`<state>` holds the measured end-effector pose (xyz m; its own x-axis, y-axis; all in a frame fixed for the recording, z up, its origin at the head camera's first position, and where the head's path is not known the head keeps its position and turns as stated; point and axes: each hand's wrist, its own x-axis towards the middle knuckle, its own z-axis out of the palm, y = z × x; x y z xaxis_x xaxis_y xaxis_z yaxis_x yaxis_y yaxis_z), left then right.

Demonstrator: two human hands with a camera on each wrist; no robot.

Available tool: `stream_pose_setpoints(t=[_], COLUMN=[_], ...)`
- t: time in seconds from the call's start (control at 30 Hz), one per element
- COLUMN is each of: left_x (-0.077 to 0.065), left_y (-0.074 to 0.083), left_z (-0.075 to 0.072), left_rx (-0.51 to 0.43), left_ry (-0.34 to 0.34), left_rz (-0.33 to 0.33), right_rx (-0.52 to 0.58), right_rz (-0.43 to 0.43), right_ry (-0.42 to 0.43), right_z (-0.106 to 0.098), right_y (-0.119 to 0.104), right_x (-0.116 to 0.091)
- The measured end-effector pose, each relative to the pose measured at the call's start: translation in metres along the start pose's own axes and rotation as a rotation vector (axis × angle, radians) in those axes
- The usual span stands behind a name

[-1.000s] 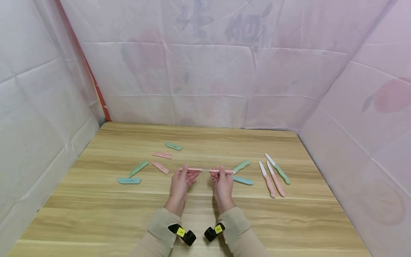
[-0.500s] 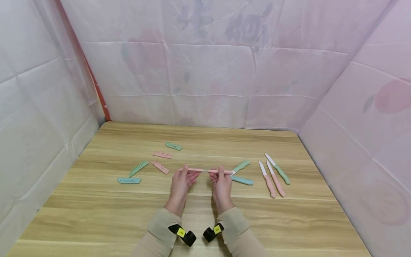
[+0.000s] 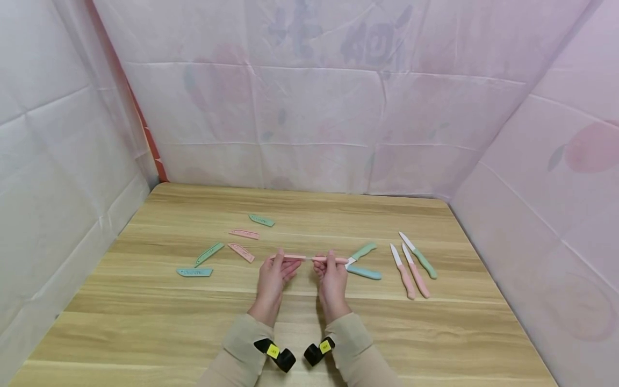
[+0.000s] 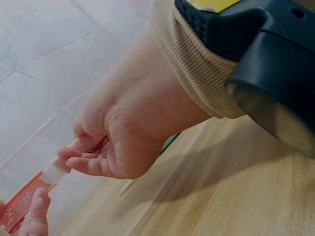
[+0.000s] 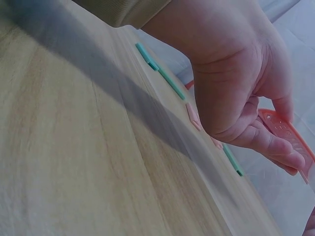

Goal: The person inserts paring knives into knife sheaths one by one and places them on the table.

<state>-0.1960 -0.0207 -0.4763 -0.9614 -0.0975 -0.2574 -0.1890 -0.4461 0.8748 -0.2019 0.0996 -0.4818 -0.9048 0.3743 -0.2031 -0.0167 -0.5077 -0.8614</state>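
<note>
My left hand (image 3: pixel 271 280) pinches a pink blade sheath (image 3: pixel 294 256) between thumb and fingers. My right hand (image 3: pixel 332 284) grips the pink handle of a paring knife (image 3: pixel 341 260), its blade pointing left. Most of the blade is hidden inside the sheath, with a short bare stretch left between sheath mouth and handle. The left wrist view gives this white blade (image 4: pixel 53 175) entering the sheath (image 4: pixel 23 200), which bears raised letters. Holes at the sheath's tip show in the right wrist view, where fingers cover part of the sheath (image 5: pixel 279 127).
Several loose sheaths lie at left: green (image 3: pixel 261 220), pink (image 3: pixel 244 234) and blue (image 3: pixel 194 272). Just right of my right hand are a green-handled knife (image 3: pixel 364 250) and a blue-handled knife (image 3: pixel 365 273). Two pink knives (image 3: pixel 405 279) and a green one (image 3: pixel 424 263) lie farther right, blades bare.
My right hand has moved slightly left with the knife, and less of the blade shows outside the sheath. My left hand has stayed almost still.
</note>
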Motion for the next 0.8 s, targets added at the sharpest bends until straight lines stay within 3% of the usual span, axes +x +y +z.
stream_pose_setpoints(t=[0.8], left_x=[-0.0005], left_y=[-0.0003], left_z=[0.0016], left_rx=[0.026], left_ry=[0.008], left_rz=[-0.011], right_rx=[0.018], right_rz=[-0.004], right_ry=[-0.009], right_z=[0.0044], right_y=[0.0038], right_x=[-0.0049])
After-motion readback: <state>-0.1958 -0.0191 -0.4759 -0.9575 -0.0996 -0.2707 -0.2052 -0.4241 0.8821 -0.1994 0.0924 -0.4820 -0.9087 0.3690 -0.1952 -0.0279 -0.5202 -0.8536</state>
